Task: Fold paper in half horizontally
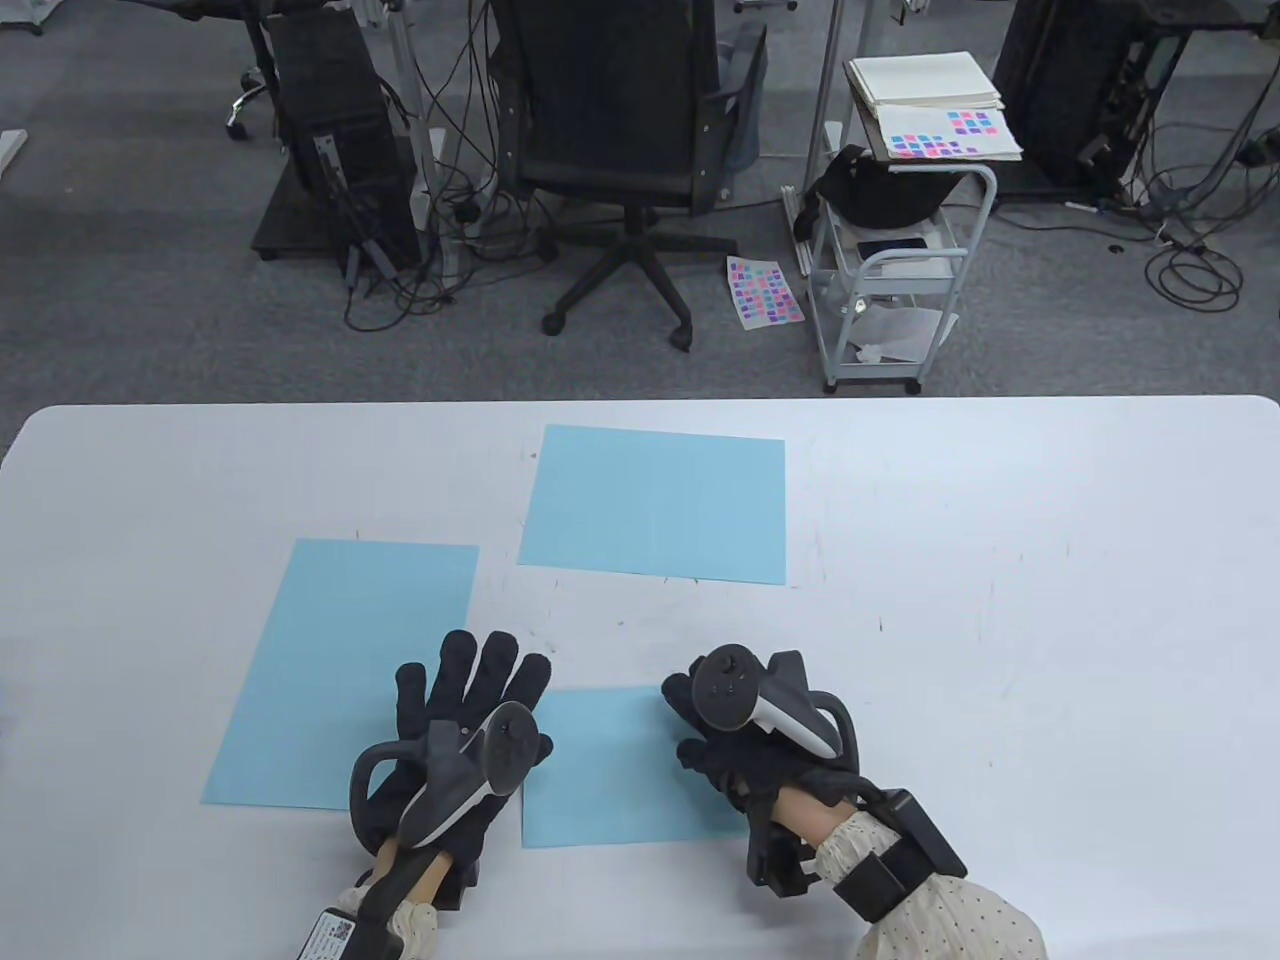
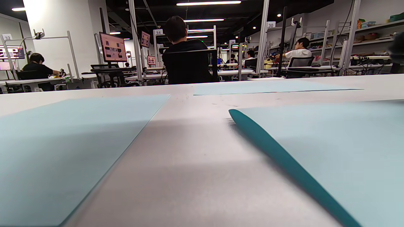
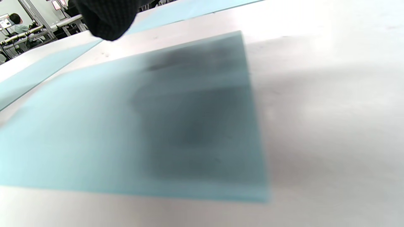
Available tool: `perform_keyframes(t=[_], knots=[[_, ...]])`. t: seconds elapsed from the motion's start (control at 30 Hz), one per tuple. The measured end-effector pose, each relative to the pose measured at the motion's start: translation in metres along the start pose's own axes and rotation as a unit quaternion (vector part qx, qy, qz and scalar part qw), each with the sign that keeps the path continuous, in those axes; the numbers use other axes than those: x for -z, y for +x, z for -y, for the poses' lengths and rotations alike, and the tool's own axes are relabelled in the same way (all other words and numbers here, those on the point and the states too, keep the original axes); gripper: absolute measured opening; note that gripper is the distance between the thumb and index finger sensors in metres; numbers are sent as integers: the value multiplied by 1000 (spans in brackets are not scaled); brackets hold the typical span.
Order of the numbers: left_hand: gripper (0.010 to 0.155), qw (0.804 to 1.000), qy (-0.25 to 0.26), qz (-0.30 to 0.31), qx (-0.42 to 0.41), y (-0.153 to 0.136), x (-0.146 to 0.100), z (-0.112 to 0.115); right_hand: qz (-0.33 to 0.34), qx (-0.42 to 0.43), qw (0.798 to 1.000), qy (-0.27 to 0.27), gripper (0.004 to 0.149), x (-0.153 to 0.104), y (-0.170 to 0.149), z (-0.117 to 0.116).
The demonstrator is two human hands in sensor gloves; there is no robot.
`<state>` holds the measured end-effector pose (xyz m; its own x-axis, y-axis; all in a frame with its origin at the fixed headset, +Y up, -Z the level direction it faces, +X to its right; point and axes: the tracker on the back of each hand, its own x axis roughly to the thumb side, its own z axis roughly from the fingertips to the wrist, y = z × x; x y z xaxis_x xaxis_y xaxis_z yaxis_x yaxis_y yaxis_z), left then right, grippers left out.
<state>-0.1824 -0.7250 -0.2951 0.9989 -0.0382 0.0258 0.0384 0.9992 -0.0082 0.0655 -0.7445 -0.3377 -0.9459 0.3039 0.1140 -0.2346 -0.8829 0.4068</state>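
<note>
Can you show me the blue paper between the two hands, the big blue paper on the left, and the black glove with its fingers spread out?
Small light-blue folded paper sheet (image 1: 620, 770), table view, bare middle.
Large light-blue paper sheet (image 1: 340, 660), table view, centre.
Black-gloved left hand (image 1: 465, 720), table view, back of hand.

Table view: high, looking down and outward over the white worktop to the floor beyond.
Left wrist view: just above the surface, facing the far side.
Right wrist view: close, tilted, blurred.
Shared by all three: the near folded blue sheet.

white table, 3 blue paper sheets, nearest one folded
</note>
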Motion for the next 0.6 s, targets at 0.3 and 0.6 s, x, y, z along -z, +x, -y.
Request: perform_keyframes(t=[0.3, 0.6], knots=[[74, 1000, -2, 7, -3, 0, 0, 2, -36, -30, 999, -22, 65, 38, 22, -18], [75, 1000, 3, -1, -19, -7, -2, -2, -56, -109, 992, 6, 67, 59, 35, -18]])
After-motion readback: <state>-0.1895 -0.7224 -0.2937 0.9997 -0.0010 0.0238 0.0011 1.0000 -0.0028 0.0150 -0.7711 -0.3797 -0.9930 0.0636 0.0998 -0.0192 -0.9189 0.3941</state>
